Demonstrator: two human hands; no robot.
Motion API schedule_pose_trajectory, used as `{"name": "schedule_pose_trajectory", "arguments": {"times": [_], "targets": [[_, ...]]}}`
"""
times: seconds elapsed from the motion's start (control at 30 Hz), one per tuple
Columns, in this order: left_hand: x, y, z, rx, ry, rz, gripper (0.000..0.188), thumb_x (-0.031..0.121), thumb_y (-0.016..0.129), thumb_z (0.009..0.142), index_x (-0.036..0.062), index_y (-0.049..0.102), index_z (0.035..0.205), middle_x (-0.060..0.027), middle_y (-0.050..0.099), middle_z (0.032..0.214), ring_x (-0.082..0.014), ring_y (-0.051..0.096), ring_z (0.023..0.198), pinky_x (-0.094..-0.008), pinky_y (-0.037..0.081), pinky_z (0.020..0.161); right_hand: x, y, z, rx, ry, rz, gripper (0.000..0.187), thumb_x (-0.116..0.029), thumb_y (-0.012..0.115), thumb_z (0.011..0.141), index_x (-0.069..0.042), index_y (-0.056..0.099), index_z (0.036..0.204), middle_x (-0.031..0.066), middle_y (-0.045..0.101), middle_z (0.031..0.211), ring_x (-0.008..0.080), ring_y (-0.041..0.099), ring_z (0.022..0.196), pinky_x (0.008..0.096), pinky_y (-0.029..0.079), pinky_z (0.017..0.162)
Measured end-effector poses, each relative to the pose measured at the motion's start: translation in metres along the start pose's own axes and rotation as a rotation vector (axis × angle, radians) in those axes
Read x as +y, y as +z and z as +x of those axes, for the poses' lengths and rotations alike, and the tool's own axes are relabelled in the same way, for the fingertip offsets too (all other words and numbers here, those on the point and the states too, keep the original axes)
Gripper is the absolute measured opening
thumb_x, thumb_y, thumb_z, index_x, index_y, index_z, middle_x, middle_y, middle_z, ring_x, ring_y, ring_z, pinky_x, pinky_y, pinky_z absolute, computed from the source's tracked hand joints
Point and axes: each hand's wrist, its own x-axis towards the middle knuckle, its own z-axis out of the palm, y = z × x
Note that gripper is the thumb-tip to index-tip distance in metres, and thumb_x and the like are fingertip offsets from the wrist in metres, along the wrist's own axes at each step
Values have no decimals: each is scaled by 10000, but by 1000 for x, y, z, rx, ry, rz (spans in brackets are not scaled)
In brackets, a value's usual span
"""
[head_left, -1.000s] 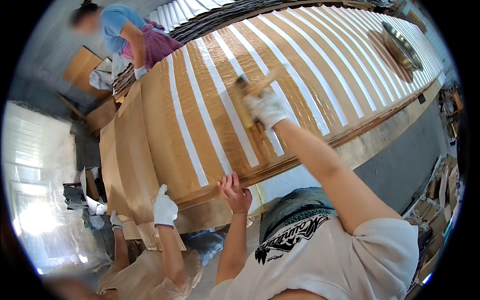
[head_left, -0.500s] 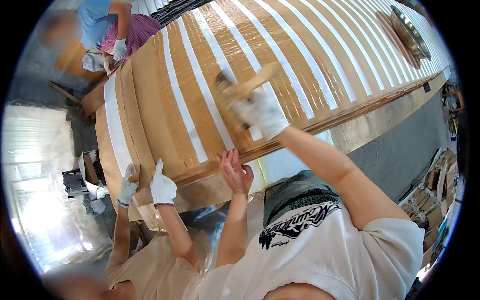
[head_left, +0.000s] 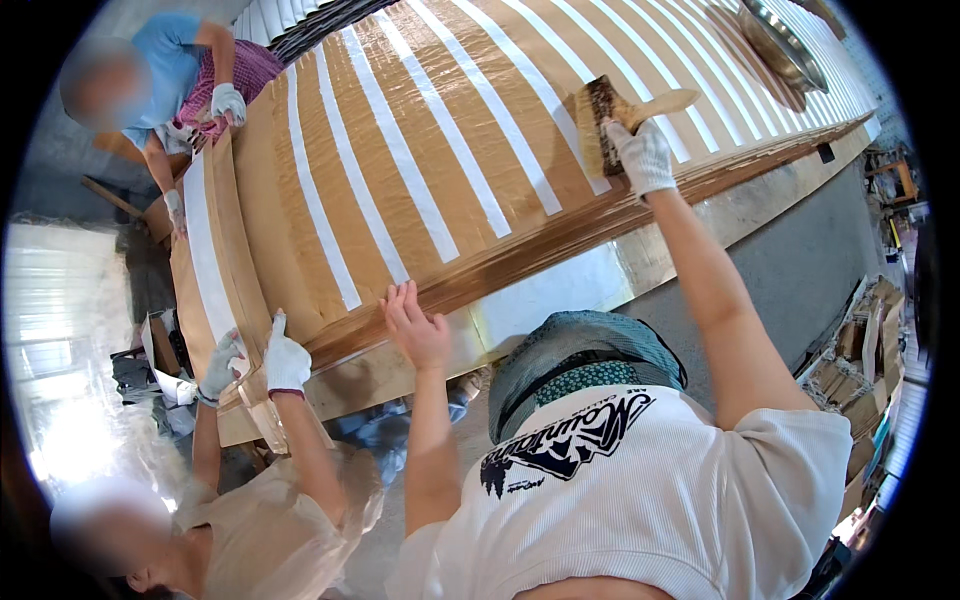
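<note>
My right hand [head_left: 643, 155], in a white glove, is closed around a wide brush [head_left: 602, 125] with a pale wooden handle and a dark, worn bristle block. The brush rests against the top of a thick stack of brown paper sheets [head_left: 490, 90], crossed by several parallel white strips [head_left: 428, 165]. Around the brush the surface looks wet and glossy on the left, duller on the right. My bare left hand [head_left: 415, 328] lies at the stack's near edge, fingertips on the top sheet beside the end of a white strip, fingers stretched out.
At the lower left, a co-worker's gloved hands [head_left: 287, 360] hold the stack's near left corner. Another person in blue [head_left: 170, 45] has gloved hands on the far left edge. A metal basin [head_left: 783, 48] stands at the far right. Cardboard scraps [head_left: 850, 375] lie at right.
My right hand has carried the brush rightward across the strips. My left hand stays at the near edge. The far co-worker's hands have spread apart along the left edge.
</note>
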Motion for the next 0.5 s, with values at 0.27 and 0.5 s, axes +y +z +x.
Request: {"name": "schedule_pose_trajectory", "arguments": {"times": [0.27, 0.5], "targets": [[33, -3, -12, -124, -158, 132, 781, 63, 613, 756, 13, 390, 1503, -162, 374, 1566, -333, 309, 1479, -538, 240, 1209, -33, 8, -21, 153, -867, -237, 348, -256, 633, 929, -313, 652, 1272, 46, 697, 1119, 251, 666, 1001, 369, 514, 858], [71, 6, -46, -172, -269, 9, 678, 94, 626, 796, 31, 469, 1453, -172, 460, 1500, -369, 447, 1360, -463, 379, 1114, 41, -18, -43, -247, -1039, -233, 382, -226, 577, 938, -350, 603, 1298, -45, 649, 1224, 174, 615, 1159, 409, 426, 1026]]}}
